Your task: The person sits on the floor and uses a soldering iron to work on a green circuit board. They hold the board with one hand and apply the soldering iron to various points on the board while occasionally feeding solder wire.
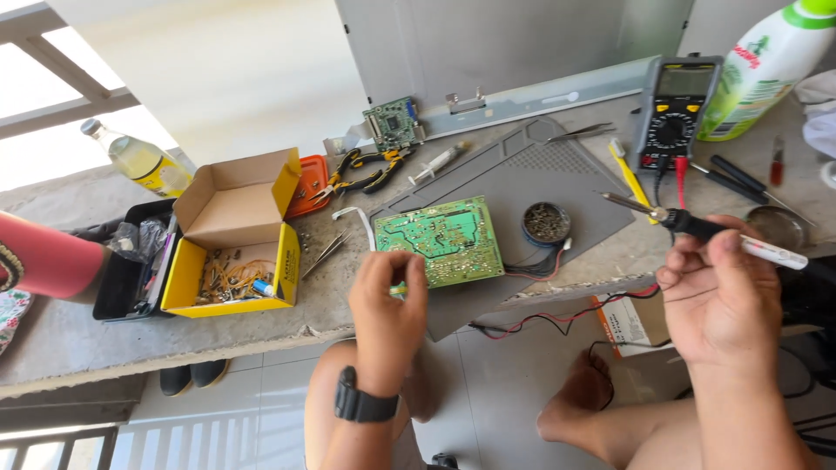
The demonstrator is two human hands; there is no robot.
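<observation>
Left hand (387,300), black watch on the wrist, pinching a small yellow-green part (398,288) between the fingers at the near edge of the green circuit board (442,239). Board flat on the grey work mat (557,174), solder side up. Right hand (718,296) closed around a soldering iron (697,226), black grip, white barrel, tip pointing left, up off the mat and well apart from the board. Round tin of brass tip-cleaning wool (546,223) just right of the board.

Packages: open cardboard box (235,235), yellow outside, plain brown flaps, at left on the concrete ledge, wires and small parts inside; black tray (117,278) touching its left side. Clear bottle of yellowish liquid, yellow label (139,161), behind the box. White bottle, green cap, green-and-red label (762,65), top right. Small white carton with red print (631,322) under the ledge edge. Yellow-framed multimeter (675,109) at the back right, beside the white bottle. Smaller green board (392,122) at the back.
</observation>
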